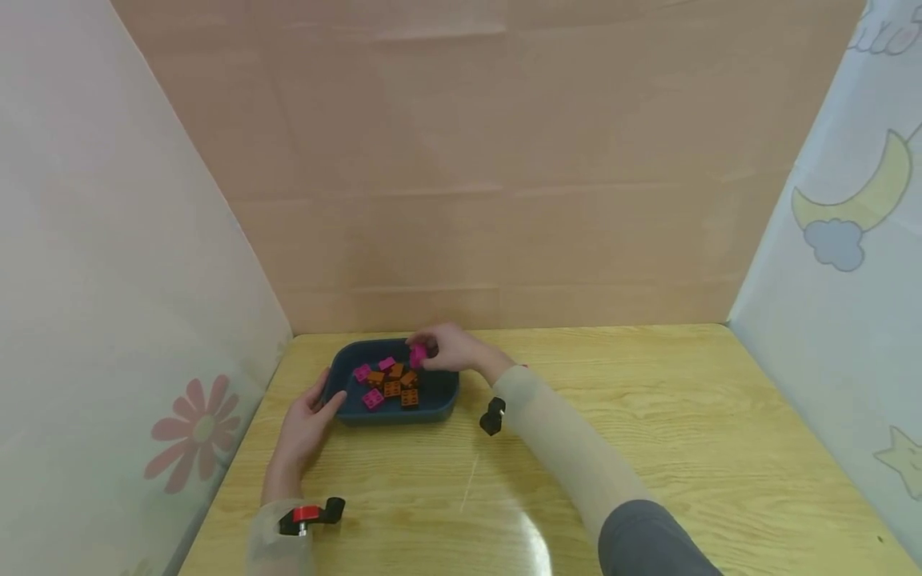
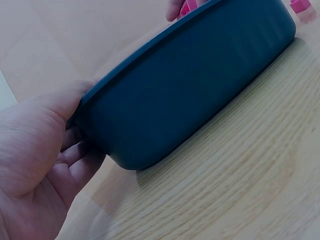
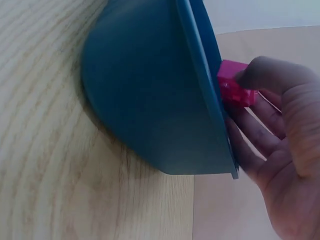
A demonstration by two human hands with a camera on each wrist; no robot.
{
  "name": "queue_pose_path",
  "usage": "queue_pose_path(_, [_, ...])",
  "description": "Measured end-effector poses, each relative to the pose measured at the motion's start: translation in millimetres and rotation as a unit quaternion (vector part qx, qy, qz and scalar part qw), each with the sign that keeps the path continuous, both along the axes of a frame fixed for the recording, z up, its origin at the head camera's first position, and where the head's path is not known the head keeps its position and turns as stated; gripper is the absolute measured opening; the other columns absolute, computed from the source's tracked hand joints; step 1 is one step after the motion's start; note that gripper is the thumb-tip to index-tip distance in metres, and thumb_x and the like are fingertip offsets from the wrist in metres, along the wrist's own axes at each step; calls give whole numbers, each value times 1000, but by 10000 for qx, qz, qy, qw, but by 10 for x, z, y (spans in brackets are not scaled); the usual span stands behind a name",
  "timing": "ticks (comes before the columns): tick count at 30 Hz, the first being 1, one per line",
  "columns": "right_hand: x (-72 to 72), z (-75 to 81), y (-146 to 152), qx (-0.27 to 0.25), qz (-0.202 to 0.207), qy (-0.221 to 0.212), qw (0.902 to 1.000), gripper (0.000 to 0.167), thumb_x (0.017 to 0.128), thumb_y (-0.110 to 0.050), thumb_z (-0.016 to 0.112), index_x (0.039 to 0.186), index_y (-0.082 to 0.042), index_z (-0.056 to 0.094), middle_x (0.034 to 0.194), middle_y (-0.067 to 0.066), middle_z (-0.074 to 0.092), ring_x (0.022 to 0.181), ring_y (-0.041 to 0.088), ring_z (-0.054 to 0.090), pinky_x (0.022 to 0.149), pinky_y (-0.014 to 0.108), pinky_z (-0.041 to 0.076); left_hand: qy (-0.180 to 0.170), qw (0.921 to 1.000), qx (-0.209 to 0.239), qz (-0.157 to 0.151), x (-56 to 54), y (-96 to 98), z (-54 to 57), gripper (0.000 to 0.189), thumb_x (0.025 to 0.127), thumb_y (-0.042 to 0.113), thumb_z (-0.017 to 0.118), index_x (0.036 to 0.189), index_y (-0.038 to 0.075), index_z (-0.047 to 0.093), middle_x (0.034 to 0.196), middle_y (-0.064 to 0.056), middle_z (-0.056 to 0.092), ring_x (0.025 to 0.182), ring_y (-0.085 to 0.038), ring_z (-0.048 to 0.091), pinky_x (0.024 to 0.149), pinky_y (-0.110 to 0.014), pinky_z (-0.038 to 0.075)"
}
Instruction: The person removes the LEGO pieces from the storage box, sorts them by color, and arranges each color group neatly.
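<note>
A dark blue plastic basin (image 1: 392,418) stands on the wooden table, with several pink and orange toy building bricks (image 1: 392,389) lying in it. My left hand (image 1: 302,424) grips the basin's left end, thumb at the rim and fingers against the outer wall (image 2: 150,110). Over the basin's right end, my right hand (image 1: 454,349) pinches a pink toy building brick (image 3: 235,82) between thumb and fingers. In the right wrist view, that hand (image 3: 285,130) is close beside the rim. From the left wrist view the basin's wall hides its contents.
Another pink block (image 2: 301,5) lies on the table beyond the basin's far end. A brown paper-like wall (image 1: 497,200) rises behind the table (image 1: 648,432). White walls with drawings, among them a flower (image 1: 204,430) and a moon (image 1: 864,200), flank it.
</note>
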State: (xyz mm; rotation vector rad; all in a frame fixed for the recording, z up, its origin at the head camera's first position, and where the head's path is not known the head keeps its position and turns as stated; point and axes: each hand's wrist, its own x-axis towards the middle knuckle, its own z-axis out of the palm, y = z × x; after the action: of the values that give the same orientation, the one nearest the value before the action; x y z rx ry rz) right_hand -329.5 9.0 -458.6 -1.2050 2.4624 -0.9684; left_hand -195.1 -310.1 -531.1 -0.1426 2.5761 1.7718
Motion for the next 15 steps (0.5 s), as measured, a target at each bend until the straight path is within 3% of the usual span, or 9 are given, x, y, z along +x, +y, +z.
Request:
queue_pose_path(6, [67,-46,34,-228,-180,-182,9994,45,96,-12,78,140,-8,69,132,5,73,122,20,68,106,33,54,70,9999,-102,-41,10,3,0,77,109,38,65,171,15,25,175,-10,24,158,-35,31,123,-48,31])
queue_pose_path(15, [103,-100,94,-616,-307,-405,9968,48,94,-3,76,141,-1,66,134,11,68,123,29,67,105,44,56,111,9997,-206,-59,4,7,-14,77,109,39,64,171,15,25,175,-10,24,158,-34,30,123,-48,31])
